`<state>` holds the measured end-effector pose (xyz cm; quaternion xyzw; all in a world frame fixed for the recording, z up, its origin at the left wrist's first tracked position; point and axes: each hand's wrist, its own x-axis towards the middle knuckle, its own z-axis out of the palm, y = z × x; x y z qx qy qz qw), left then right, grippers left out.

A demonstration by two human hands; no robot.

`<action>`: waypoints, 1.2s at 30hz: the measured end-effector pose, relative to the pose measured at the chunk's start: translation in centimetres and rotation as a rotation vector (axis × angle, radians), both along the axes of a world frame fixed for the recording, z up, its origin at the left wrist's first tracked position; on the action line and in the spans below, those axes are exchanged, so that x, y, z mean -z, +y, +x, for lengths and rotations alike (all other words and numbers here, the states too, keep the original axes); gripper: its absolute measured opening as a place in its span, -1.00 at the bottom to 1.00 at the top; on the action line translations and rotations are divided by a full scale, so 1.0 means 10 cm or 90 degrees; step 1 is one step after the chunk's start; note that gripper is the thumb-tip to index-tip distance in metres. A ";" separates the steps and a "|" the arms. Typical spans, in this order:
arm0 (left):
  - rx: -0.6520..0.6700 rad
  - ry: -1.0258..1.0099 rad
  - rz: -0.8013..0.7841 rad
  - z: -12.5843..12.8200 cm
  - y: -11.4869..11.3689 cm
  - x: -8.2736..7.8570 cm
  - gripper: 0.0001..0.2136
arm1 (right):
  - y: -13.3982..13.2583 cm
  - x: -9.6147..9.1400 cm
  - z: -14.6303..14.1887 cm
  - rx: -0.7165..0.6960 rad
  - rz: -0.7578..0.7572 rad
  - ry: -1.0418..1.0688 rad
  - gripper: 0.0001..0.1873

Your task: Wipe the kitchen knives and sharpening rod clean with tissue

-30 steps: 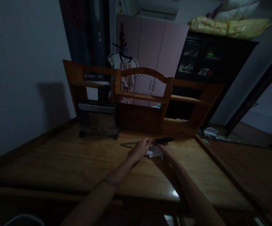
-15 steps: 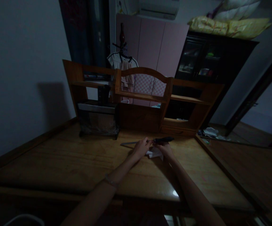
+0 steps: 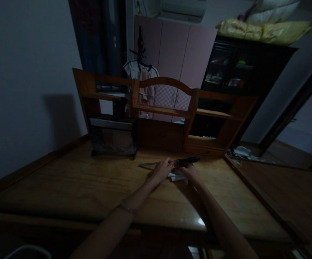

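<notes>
A long thin tool with a black handle (image 3: 188, 159) lies level across both hands. Its narrow metal shaft or blade (image 3: 147, 164) points left; which of the two it is, I cannot tell in the dim light. My left hand (image 3: 161, 169) is closed around the metal part, near the handle. Just under the handle's inner end, my right hand (image 3: 188, 171) is closed, its fingertips meeting the left ones. Below and between the hands sits a crumpled white paper or cloth (image 3: 178, 177), partly hidden by them. Both hands are low over the wooden desk (image 3: 104, 187).
A dark, plastic-wrapped box-shaped appliance (image 3: 114, 135) stands at the desk's back left. Behind it rises a wooden shelf unit (image 3: 161, 109) with a small drawer (image 3: 204, 149) at the right. The raised bed-like wooden surface (image 3: 280, 180) adjoins the desk's right edge.
</notes>
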<state>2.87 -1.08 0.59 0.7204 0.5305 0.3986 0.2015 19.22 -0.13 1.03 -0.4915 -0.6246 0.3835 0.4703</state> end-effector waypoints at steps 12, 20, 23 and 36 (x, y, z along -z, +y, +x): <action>-0.006 0.012 -0.011 0.00 -0.01 -0.01 -0.66 | -0.07 0.02 -0.02 -0.028 0.046 -0.068 -0.80; -0.001 0.024 0.001 0.00 0.01 0.03 -0.62 | -0.04 0.14 0.01 -0.098 0.145 -0.163 -0.71; 0.003 0.024 -0.004 0.01 0.01 0.02 -0.61 | -0.02 0.15 0.03 -0.108 0.161 -0.190 -0.69; -0.006 0.038 0.006 0.02 -0.01 -0.01 -0.63 | -0.01 0.15 0.03 -0.120 0.178 -0.251 -0.71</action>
